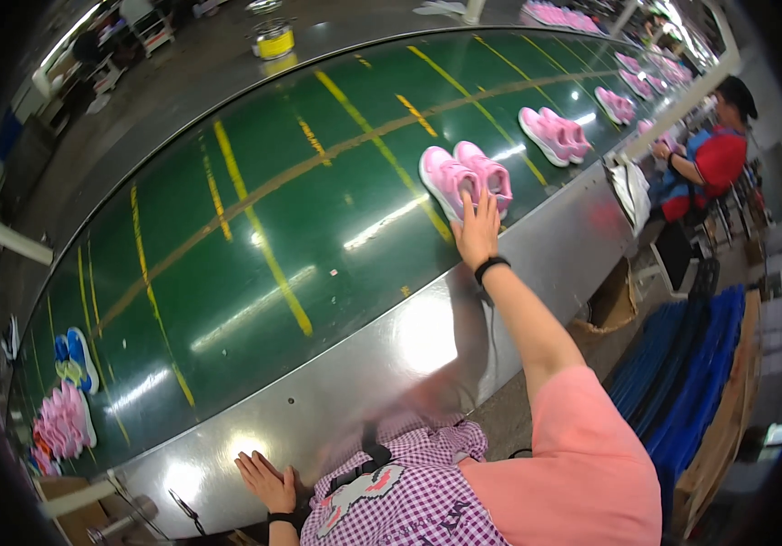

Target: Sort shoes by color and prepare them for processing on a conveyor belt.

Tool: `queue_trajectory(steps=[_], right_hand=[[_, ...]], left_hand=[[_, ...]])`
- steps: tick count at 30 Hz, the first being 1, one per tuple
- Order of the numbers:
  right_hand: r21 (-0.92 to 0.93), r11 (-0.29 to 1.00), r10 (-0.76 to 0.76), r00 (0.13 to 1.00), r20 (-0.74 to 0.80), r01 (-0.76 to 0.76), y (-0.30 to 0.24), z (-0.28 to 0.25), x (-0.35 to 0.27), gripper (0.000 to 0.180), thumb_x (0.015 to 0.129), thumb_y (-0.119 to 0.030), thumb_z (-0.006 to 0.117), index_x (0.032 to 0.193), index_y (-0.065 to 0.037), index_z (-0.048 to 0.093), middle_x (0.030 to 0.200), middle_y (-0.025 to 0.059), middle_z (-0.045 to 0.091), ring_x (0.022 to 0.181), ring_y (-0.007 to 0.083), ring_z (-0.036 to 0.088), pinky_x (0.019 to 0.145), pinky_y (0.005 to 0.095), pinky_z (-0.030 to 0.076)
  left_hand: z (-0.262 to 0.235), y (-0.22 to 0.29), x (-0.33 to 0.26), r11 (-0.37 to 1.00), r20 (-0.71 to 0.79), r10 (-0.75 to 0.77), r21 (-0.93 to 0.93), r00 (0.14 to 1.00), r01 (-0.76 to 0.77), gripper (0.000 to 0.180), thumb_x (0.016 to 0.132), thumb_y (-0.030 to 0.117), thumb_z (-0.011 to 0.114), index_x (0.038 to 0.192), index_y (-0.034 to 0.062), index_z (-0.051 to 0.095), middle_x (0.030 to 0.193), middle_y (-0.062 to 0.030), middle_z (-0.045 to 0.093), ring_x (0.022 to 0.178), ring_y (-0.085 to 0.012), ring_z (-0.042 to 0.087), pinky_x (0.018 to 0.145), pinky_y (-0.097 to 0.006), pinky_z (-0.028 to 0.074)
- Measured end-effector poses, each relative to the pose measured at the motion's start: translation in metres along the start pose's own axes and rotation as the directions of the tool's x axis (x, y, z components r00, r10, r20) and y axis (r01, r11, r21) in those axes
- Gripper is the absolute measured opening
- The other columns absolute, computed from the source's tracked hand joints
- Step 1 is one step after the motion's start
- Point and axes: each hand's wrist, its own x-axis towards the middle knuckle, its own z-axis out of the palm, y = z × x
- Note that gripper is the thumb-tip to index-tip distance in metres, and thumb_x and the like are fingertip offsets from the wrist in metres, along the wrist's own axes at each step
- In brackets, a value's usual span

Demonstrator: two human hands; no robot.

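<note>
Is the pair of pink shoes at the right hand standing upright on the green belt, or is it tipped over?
Upright. Both pink shoes rest on their soles on the green belt, side by side, uppers facing up. The right hand touches their near ends.

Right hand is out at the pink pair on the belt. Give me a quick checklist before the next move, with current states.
1. Right hand at the nearest pink pair of shoes: ok, fingers spread and touching the heel end.
2. Grip closed on the pair: not ok, the hand is open.
3. Pair together on the green belt: ok, side by side and upright.
4. Left hand off the belt: ok, resting flat on the metal edge.
5. Next pink pair apart from this one: ok.
6. Whether the belt is moving: cannot tell.
</note>
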Motion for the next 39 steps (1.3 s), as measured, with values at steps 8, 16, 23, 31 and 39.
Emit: queue_trajectory(steps=[8,16,23,31,39], right_hand=[[0.173,0.947,-0.321,0.817,0.479,0.270,-0.081,-0.058,-0.175,0.069,0.080,-0.025,0.066,0.139,-0.009,0.035,0.146,0.0281,0.022,0.137,0.0440,0.016,0.109,0.0561,0.013],[0.268,0.866,-0.491,0.621,0.611,0.422,-0.095,-0.079,-0.236,0.082,0.082,-0.038,0.062,0.138,0.008,0.025,0.146,0.0349,0.010,0.135,0.0535,0.005,0.108,0.0604,0.009],[0.232,0.856,-0.507,0.662,0.552,0.462,-0.092,-0.078,-0.242,0.082,0.083,-0.045,0.058,0.139,0.006,0.026,0.147,0.0319,0.014,0.137,0.0498,0.008,0.108,0.0584,0.010],[0.179,0.866,-0.481,0.682,0.552,0.466,-0.103,-0.079,-0.241,0.082,0.082,-0.044,0.061,0.139,0.004,0.028,0.147,0.0295,0.018,0.137,0.0472,0.013,0.110,0.0556,0.013],[0.057,0.975,-0.213,0.812,0.543,0.217,-0.182,-0.082,-0.307,0.074,0.087,-0.037,0.059,0.139,0.004,0.027,0.144,0.0306,0.023,0.134,0.0477,0.020,0.109,0.0528,0.018]], left_hand=[[-0.008,0.016,0.001,0.998,-0.085,0.051,0.027,0.995,-0.049,0.076,0.081,0.050,0.058,0.135,0.0022,0.034,0.143,-0.0256,0.028,0.135,-0.0431,0.022,0.108,-0.052,0.019],[0.003,0.045,-0.010,0.998,-0.159,0.038,-0.046,0.987,-0.046,0.073,0.086,0.054,0.050,0.138,0.0059,0.032,0.147,-0.0233,0.023,0.138,-0.0410,0.016,0.109,-0.052,0.015],[-0.007,0.039,-0.015,0.981,-0.130,0.089,-0.160,0.988,-0.110,0.073,0.086,0.049,0.054,0.141,0.0078,0.029,0.149,-0.0230,0.018,0.139,-0.0408,0.012,0.110,-0.051,0.015],[-0.022,-0.017,0.014,0.878,-0.211,0.342,-0.275,0.916,-0.392,0.058,0.077,0.025,0.066,0.129,0.0054,0.047,0.134,-0.0207,0.043,0.125,-0.0396,0.037,0.103,-0.044,0.034],[-0.080,-0.143,0.100,0.635,-0.293,-0.225,-0.767,0.929,-0.088,0.044,0.082,0.018,0.061,0.123,0.0049,0.052,0.109,-0.0160,0.059,0.099,-0.0329,0.057,0.087,-0.040,0.046]])
